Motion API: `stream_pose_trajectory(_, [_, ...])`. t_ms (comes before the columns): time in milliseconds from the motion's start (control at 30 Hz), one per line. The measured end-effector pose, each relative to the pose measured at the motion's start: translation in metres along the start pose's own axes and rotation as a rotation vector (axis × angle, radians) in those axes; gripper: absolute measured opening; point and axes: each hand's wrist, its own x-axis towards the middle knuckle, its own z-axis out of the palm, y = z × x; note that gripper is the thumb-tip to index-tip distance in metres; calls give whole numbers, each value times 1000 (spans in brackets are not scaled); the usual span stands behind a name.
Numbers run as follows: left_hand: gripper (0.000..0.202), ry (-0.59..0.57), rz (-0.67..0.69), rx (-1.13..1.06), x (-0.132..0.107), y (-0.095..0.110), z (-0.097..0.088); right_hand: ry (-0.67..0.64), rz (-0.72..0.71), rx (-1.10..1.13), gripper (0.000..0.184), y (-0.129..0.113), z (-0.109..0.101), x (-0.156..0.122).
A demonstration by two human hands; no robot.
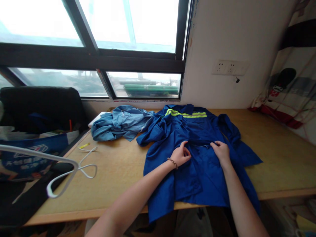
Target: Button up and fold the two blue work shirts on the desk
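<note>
A dark blue work jacket point(197, 128) with a yellow and silver reflective stripe across its chest lies spread on the wooden table point(116, 174). Its lower edge hangs over the table's front. My left hand point(181, 153), with a beaded bracelet at the wrist, pinches a raised fold of the cloth near the jacket's middle. The same fold is gripped at its other end by my right hand point(221, 152), between thumb and fingers. The cloth between both hands is lifted into a ridge. Both sleeves lie crumpled at the sides.
A lighter blue garment point(123, 123) lies bunched to the jacket's left. A white cable point(66, 179) loops over the table's left edge. Beyond that are a black chair point(39, 105) and a printed blue bag point(37, 151). A wall socket point(229, 67) and a curtain point(291, 79) are at the right.
</note>
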Motion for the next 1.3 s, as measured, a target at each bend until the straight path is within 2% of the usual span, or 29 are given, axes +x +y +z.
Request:
stream_pose_trajectory(100, [44, -133, 68, 150, -2, 6, -5, 150, 59, -82, 30, 6, -9, 5])
stream_pose_trajectory(167, [29, -172, 121, 228, -3, 12, -8, 156, 52, -56, 30, 3, -9, 3])
stream_pose_trajectory(233, [38, -140, 164, 238, -6, 19, -9, 45, 36, 56, 25, -2, -5, -1])
stream_pose_trajectory(300, [59, -112, 192, 181, -10, 25, -6, -142, 34, 220, 22, -7, -1, -5])
stream_pose_trajectory(367, [70, -142, 196, 84, -14, 29, -1, -295, 37, 355, 21, -8, 2, -6])
stream_pose_trajectory(533, [62, -260, 146, -148, -19, 36, 12, -476, -4, 467, 17, -5, 5, -2])
stream_pose_trajectory(633, [50, -316, 189, -305, -23, 48, 13, -566, 25, 523, 21, -7, 7, -2])
stream_pose_trajectory(700, [41, -404, 257, -405, -28, 60, 11, -631, 34, 525, 22, -11, 8, -5])
stream_pose_trajectory(800, [36, -632, 298, -511, -34, 78, 9, -724, 52, 469, 19, -18, 9, -13])
stream_pose_trajectory(967, [39, -956, 169, -607, -43, 95, 1, -835, 172, 579, 26, -25, 5, -31])
stream_pose_trajectory(1067, [37, -1118, 92, -660, -47, 105, -5, -981, 165, 636, 24, -29, 1, -41])
stream_pose_trajectory(1200, [38, -1274, 26, -717, -47, 114, -11, -1246, 61, 519, 25, -31, 0, -46])
stream_pose_trajectory(1300, [33, -1332, 112, -681, -41, 109, -15, -1318, 29, 478, 26, -28, -2, -42])
